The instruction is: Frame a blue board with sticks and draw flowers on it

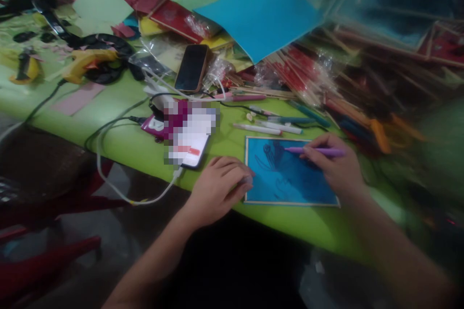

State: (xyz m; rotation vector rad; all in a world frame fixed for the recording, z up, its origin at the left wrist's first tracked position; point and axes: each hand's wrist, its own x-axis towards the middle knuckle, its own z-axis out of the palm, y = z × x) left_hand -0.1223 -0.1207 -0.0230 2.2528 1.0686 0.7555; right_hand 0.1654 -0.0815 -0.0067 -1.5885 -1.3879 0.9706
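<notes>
In my right hand (331, 159) is a purple felt-tip pen (315, 151), its tip on a blue card (300, 183) framed with thin pale sticks. Dark line drawings (270, 157) show on the card's upper left part, with fainter lines lower down. My left hand (223, 186) rests at the card's left edge, its fingers curled together around something small and pale that I cannot make out. Just above the card lie a white pen with a red end (259, 129) and another white pen with a blue end (282, 127).
Left of the card lies a lit phone (194, 140) on a white cable (176, 178), beside a purple power strip (155, 128). Farther back are a dark phone (192, 67), a yellow glue gun (87, 63), a blue sheet (261, 17) and a heap of thin wooden sticks (293, 70).
</notes>
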